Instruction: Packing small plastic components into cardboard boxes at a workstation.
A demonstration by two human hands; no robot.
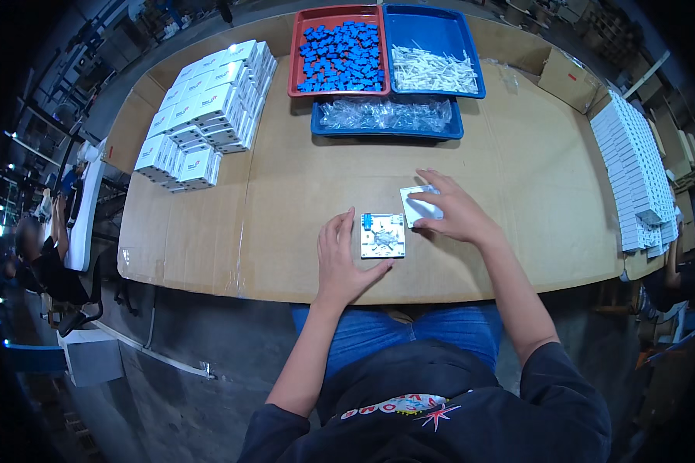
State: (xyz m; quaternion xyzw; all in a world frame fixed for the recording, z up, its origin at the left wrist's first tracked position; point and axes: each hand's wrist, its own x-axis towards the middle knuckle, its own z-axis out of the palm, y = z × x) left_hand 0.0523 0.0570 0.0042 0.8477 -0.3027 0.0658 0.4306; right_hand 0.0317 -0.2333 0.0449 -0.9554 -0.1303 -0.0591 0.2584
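On the cardboard-covered table (286,193), right at its near edge, a small square white box (383,235) lies open with a blue piece and some pale bits showing inside it. The left hand (341,258) rests flat just beside the box's left side, fingers lying close together and pointing away from the person, the thumb reaching under the box's near corner, so the box sits between the fingers and the thumb. The right hand (452,210) lies a little farther back and to the right, fingers loosely spread and pressing down on a flat white lid (418,202), which touches or nearly touches the box's far right corner. At the far side stands a red plastic tray (295,54) heaped with small blocky blue parts, a blue tray (432,27) holding thin pale sticks, and in front of them a second blue tray (386,131) full of crinkly clear bags. To the left sits a stack of glossy white cartons (205,108), and along the right edge runs a long row of flat white boxes (633,162).
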